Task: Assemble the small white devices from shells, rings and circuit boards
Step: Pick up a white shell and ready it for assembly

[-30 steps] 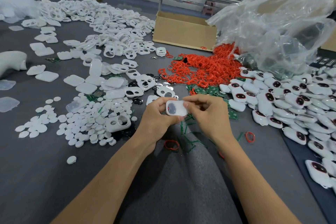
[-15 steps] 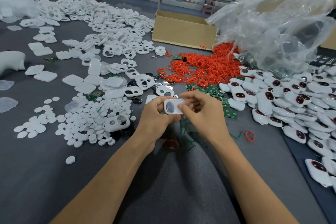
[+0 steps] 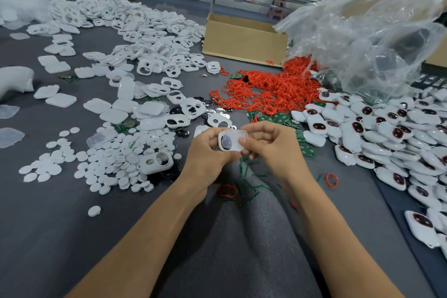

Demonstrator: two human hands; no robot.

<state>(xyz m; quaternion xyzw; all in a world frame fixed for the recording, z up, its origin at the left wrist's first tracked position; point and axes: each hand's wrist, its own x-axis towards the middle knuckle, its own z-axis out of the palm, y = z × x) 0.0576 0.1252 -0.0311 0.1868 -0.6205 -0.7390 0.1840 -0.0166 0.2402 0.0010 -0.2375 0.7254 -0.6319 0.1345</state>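
Note:
Both of my hands hold one small white device (image 3: 231,141) above the grey table, at the centre of the view. My left hand (image 3: 209,150) grips its left end, and my right hand (image 3: 271,145) pinches its right end with the thumb on top. A dark round opening shows on the device's left part. Red rings (image 3: 268,89) lie heaped behind my hands. Green circuit boards (image 3: 278,118) sit just in front of that heap. White shells (image 3: 145,41) cover the far left of the table.
Assembled white devices (image 3: 391,133) are piled at the right. White round discs (image 3: 106,159) lie at the left, with a shell (image 3: 156,162) on them. A cardboard box (image 3: 244,41) and a clear plastic bag (image 3: 367,31) stand behind. Loose red rings (image 3: 331,180) and green strips (image 3: 254,176) lie near my wrists.
My hands have lifted the device slightly and drawn closer together around it. My right thumb now lies on the device's right end.

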